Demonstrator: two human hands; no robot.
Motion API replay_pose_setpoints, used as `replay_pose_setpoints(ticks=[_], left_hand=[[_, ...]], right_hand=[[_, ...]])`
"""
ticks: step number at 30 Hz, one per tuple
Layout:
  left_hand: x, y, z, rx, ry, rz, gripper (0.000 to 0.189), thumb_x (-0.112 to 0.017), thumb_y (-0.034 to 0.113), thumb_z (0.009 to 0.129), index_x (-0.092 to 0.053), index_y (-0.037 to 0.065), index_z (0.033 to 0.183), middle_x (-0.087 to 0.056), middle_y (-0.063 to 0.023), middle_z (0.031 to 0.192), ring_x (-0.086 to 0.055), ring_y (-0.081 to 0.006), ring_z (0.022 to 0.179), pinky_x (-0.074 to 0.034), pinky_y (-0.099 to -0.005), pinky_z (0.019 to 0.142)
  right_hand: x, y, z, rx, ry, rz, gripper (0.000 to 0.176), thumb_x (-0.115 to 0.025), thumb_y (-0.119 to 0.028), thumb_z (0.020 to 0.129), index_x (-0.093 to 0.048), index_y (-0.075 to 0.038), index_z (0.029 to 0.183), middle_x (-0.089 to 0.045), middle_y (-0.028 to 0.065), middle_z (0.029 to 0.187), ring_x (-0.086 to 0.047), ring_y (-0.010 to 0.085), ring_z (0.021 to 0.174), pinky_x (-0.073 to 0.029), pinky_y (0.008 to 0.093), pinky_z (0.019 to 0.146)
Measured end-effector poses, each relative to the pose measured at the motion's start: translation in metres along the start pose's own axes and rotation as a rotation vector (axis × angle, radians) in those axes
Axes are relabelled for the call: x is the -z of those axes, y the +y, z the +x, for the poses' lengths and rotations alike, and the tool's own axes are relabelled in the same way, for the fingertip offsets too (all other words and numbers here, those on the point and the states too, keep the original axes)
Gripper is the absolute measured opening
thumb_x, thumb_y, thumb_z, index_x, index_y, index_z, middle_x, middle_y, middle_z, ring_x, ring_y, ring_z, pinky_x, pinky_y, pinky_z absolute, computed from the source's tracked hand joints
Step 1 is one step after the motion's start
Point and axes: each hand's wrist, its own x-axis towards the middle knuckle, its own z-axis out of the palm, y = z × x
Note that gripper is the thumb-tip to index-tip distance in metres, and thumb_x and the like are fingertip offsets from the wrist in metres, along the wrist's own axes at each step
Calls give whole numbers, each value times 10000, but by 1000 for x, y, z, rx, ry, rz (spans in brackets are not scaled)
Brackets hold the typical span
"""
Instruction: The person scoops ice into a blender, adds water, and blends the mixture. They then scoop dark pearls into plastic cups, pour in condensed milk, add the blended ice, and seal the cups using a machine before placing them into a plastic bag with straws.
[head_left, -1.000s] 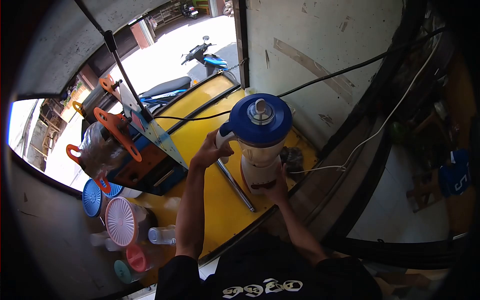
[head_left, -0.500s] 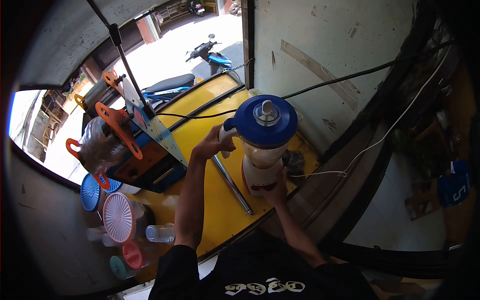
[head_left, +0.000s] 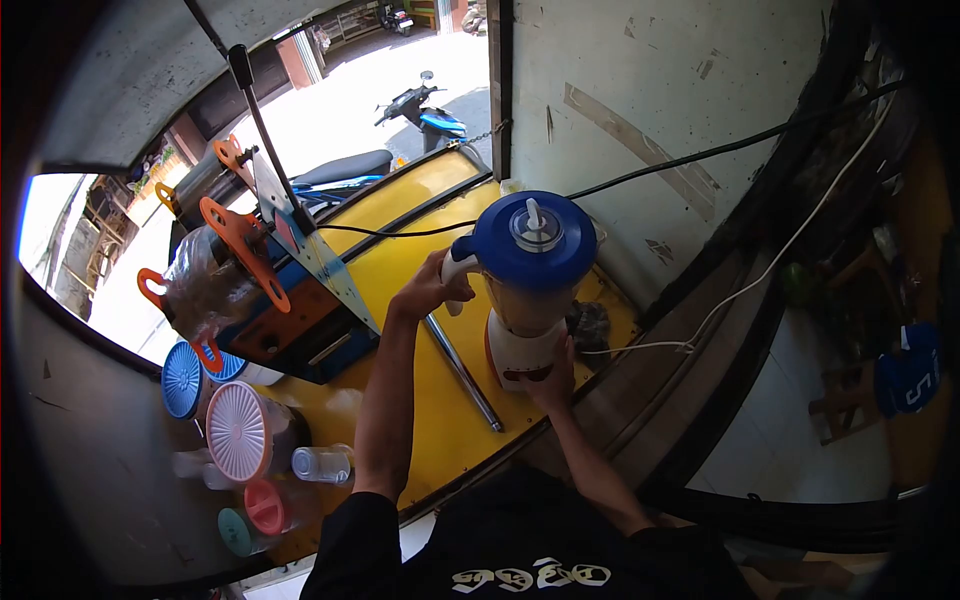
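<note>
A blender stands upright on the yellow counter, with a blue lid (head_left: 532, 245) and a clear cap (head_left: 535, 222) in its middle. Its see-through jug (head_left: 530, 308) holds something cloudy and beige, seated on a white base (head_left: 522, 352). My left hand (head_left: 432, 290) is closed round the jug's handle (head_left: 459, 270). Lower down, my right hand (head_left: 553, 383) grips the front right of the base, its fingers at the dark control panel (head_left: 527, 374). A metal rod (head_left: 465, 375) lies on the counter just left of the base.
At left stands a cup-sealing machine (head_left: 285, 330) with orange brackets and film rolls. Lidded containers (head_left: 240, 432) and a clear plastic cup (head_left: 322, 464) sit in front of it. A white cord (head_left: 690, 346) runs off right. A dark plastic bag (head_left: 588, 324) lies behind the base.
The jug's contents look cloudier and higher up the wall than before. The tab on the clear cap appears turned. Both hands keep their places on the blender.
</note>
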Motion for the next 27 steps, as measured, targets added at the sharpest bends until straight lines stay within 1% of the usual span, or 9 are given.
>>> replay_pose_setpoints(ticks=[4,9,12,14,16,17,19,25,27], left_hand=[[-3,-1,-1,11,29,-13,402,-654,45,569,-547,22,956,-589,-51,724,-586,-134,664,-485,-275,651],[-20,-13,-10,-69,258,-80,619,-627,42,563,-468,33,1161,-577,-75,941,-564,-162,871,-462,-296,758],[-33,-72,-22,-2,248,-347,819,-562,33,523,-285,40,1293,-383,-115,1277,-375,-272,1187,-312,-417,975],[-51,-111,-22,-23,172,-589,877,-534,183,561,-172,92,1355,-154,-86,1413,-175,-243,1293,-154,-440,1024],[-65,-164,-1,104,222,-488,718,-412,328,692,-221,93,1343,-188,-90,1402,-140,-227,1300,-82,-430,1030],[-73,-183,12,127,365,-287,569,-362,339,796,-317,68,1295,-329,-118,1324,-293,-226,1229,-199,-394,1005],[-87,-134,11,198,227,-508,471,-315,340,867,-411,42,1219,-473,-126,1179,-451,-206,1082,-335,-325,920],[-108,-189,-14,98,645,-411,455,-298,351,888,-469,25,1156,-534,-113,1076,-503,-181,980,-375,-277,862],[-110,-223,-25,88,672,-275,454,-301,354,890,-470,27,1156,-527,-107,1087,-500,-179,981,-365,-276,875]], right_hand=[[-1,3,0,13,1,-10,1047,-749,-195,560,-80,-126,1362,-177,230,1342,-257,351,1236,-314,397,967],[5,24,11,197,-4,95,982,-752,-261,615,-125,-104,1354,-265,190,1285,-346,320,1181,-347,397,939],[14,38,30,122,-108,228,854,-714,-253,682,-186,-59,1324,-317,149,1208,-370,253,1153,-370,364,916],[18,38,34,147,-133,229,873,-720,-247,672,-172,-48,1322,-319,152,1211,-367,256,1152,-364,364,921],[15,40,40,182,-162,231,891,-726,-240,663,-159,-37,1320,-321,154,1214,-364,258,1152,-357,365,926],[11,43,40,218,-159,276,958,-757,-266,612,-153,-26,1316,-312,166,1236,-345,273,1167,-336,378,938],[8,38,44,263,-182,306,1026,-789,-291,560,-148,-15,1312,-303,177,1258,-326,289,1182,-316,392,951],[3,44,38,273,-342,228,931,-759,-199,601,-156,-8,1285,-310,151,1249,-338,274,1157,-330,364,955],[1,27,36,-25,-428,572,913,-765,-146,581,-181,-15,1269,-327,149,1233,-347,267,1144,-343,368,945]])
